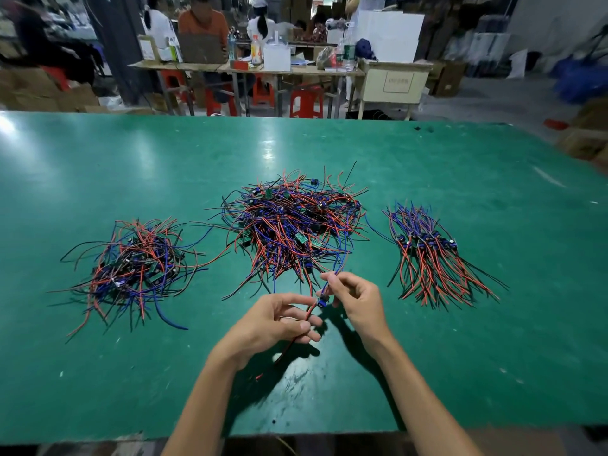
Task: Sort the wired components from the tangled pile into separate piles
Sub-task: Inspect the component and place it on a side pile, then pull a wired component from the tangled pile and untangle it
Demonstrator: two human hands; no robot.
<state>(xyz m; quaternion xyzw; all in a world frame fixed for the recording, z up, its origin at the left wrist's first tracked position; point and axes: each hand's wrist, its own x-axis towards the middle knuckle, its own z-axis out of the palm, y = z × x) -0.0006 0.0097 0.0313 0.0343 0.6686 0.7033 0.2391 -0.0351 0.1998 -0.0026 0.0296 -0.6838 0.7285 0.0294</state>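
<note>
A big tangled pile of red, blue and black wired components lies mid-table. To its left sits a looser pile. On the right lies a neat pile with wires lined up side by side. Just in front of the big pile, my right hand pinches the blue wires of one wired component. My left hand holds that component's red and black wires between curled fingers. The red wire end hangs below my left hand toward the table.
The green table stretches wide, its near edge at the bottom of the view. Beyond the far edge stand other work tables, red stools and several seated people. Boxes sit at the far right.
</note>
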